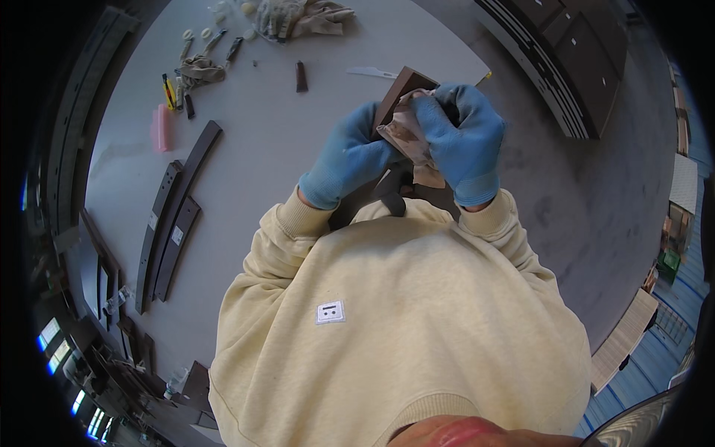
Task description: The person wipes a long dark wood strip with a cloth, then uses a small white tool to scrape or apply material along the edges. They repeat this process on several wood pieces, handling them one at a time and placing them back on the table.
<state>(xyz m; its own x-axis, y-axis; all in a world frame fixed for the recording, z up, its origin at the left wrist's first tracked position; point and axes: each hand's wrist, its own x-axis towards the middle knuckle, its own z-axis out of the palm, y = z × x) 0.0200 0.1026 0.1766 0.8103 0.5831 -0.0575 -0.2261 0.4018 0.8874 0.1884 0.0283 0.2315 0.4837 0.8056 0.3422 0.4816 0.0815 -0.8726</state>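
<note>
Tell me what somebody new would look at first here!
Probably the blue gloves, upper middle: the left hand holds a dark brown piece, and the right hand holds a stained cloth against it. The pale yellow sweatshirt below them stands out too. Upper left, a pink object on the grey table might catch the eye.

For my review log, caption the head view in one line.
Gloved left hand holds a brown piece; gloved right hand holds a stained cloth against it.
</note>
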